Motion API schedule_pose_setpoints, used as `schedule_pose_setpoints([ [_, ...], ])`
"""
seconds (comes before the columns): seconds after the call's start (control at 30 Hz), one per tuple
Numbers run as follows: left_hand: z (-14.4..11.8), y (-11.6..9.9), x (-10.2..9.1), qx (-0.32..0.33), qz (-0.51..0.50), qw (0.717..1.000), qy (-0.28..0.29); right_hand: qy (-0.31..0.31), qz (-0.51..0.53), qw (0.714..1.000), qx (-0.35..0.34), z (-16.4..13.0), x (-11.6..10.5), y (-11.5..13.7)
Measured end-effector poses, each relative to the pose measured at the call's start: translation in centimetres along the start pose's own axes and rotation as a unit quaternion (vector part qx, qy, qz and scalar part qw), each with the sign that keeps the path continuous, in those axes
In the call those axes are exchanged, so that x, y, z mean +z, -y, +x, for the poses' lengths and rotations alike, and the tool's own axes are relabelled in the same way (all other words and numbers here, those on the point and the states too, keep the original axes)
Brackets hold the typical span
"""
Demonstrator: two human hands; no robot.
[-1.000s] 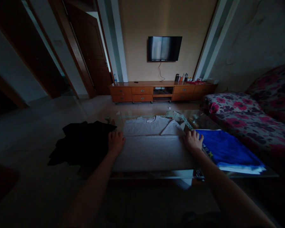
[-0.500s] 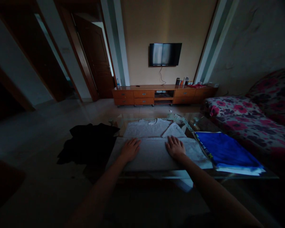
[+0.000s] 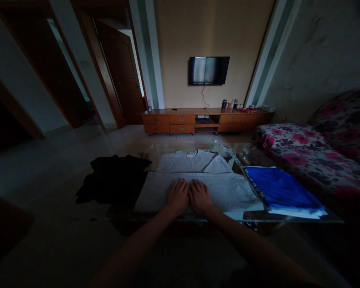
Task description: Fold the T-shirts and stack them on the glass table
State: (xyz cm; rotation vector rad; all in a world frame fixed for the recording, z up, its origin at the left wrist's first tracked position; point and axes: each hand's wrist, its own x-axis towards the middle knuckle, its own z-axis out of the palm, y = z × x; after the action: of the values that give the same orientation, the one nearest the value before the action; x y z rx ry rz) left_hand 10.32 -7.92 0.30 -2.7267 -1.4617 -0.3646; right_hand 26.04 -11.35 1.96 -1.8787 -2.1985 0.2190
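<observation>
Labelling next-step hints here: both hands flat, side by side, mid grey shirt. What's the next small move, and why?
Probably slide the left hand and right hand apart toward the side edges of the grey shirt. Both lie open and flat at the middle of its folded-up lower half, so the outer parts on each side are not pressed down.

The small items [image 3: 231,105] on the TV cabinet [image 3: 204,120] cannot be identified; the sofa [image 3: 324,148] is cut off at the right edge.
</observation>
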Motion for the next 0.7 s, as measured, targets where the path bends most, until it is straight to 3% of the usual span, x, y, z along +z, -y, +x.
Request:
schedule_pose_setpoints([
  [0.17,-1.2,0.7,0.3,0.008,-0.010,0.999,0.029,0.027,0.000,0.999,-0.034,-0.6,0.2,-0.2],
  [0.3,-2.5,2.6,-0.5,0.003,-0.007,0.999,0.035,0.025,-0.009,0.999,-0.027,-1.7,0.0,-2.3],
  [0.53,-5.2,7.3,-3.1,-0.041,0.024,0.997,0.056,0.010,-0.080,0.992,0.094,-5.2,-1.4,-11.5],
  [0.7,-7.3,11.3,-3.8,-0.077,0.042,0.995,0.056,-0.043,-0.136,0.983,0.112,-7.3,-2.1,-16.9],
])
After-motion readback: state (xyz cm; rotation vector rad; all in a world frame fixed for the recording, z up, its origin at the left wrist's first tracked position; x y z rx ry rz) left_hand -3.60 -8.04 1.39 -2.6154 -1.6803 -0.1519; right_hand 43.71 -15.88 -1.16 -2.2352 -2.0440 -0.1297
